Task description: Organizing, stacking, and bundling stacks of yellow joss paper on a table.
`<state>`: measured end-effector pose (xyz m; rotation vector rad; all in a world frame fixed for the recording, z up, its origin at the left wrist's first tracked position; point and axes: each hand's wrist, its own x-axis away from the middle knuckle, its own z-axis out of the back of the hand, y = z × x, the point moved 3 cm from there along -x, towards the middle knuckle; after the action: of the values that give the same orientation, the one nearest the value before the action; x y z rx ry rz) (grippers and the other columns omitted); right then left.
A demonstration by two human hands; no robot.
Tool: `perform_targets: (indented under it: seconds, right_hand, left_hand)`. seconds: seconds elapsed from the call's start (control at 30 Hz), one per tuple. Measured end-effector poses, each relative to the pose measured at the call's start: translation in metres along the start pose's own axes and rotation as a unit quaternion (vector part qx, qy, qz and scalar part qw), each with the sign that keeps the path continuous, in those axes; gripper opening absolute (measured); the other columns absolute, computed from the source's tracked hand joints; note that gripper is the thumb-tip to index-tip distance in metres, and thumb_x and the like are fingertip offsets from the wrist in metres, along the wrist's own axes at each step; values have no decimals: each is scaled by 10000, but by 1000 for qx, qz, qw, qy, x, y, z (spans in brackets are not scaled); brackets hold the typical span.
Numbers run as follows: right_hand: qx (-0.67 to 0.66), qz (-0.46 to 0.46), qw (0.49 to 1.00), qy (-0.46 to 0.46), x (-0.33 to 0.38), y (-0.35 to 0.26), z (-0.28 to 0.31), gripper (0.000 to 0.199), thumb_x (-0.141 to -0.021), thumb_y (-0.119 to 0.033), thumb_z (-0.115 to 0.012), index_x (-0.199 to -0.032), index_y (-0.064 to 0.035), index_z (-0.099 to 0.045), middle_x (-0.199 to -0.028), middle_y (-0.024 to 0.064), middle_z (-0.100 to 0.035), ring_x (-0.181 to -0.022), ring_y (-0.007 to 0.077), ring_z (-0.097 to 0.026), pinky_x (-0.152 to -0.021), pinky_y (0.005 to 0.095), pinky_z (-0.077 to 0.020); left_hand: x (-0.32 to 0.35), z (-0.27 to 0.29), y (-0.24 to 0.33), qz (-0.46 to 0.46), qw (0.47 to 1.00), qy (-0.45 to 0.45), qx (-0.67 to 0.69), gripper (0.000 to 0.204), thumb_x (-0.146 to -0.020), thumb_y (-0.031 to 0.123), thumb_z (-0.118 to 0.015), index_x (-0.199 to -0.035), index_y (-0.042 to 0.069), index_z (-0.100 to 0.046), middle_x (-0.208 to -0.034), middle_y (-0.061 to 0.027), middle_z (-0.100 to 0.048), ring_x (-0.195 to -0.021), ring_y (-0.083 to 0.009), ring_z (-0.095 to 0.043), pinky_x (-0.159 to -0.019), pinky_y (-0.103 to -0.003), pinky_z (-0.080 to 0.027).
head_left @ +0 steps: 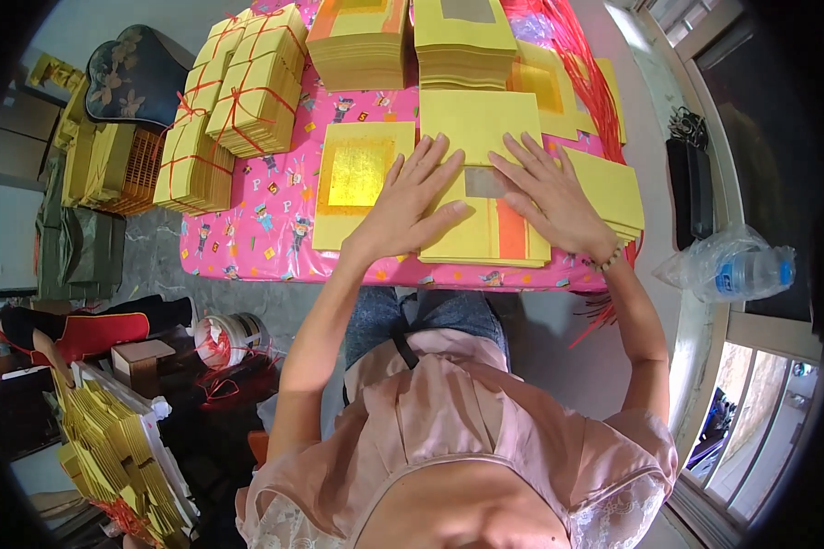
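My left hand (414, 199) lies flat with its fingers spread, on the left side of a stack of yellow paper sheets (449, 240) at the table's near edge. Its wrist is over a sheet with a gold foil square (362, 174). On the stack's right side rests my right hand (551, 194), also with fingers apart and nothing in it. The top paper is folded at the far part (476, 123), and a grey patch and an orange strip show between the hands. More yellow paper (613, 194) lies by my right wrist.
Bundles tied with red string (247, 91) stand on the left of the pink patterned table (247, 247). Tall paper stacks (462, 59) rise at the back. Red strings (590, 82) hang at the right, near a plastic bottle (742, 274). Another person (92, 334) works at lower left beside yellow paper.
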<state>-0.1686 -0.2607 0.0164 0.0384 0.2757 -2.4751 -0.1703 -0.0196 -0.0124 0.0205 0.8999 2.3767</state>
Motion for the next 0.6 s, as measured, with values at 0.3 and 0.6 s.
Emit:
perform_targets:
  seconds: [0.3,0.6]
  right_hand:
    - [71,119,967,213,-30,20,4,267,-846,-227,-697,-1077,-98,-659,-970,64,-652,-903,247,-630,-871,379,-480]
    - [88,146,955,244,-30,27,8,234,-880,-220,-692,-1051,-61,-675,-943,61,-697,-871,259,-666,-836,377,-535]
  left_hand:
    - [-33,22,2,-71,988,129,-47,453,-873,269,-709,-1296,126,-628,-1297,-157,-630,-1186,-328,-567,-1033,-475,-374]
    - [-59,22,15,-166,932,179,-269,337,-814,122,-718,-1148,160,-707,-1039,-18,-686,-970,-234,-608,-834,-391,-457]
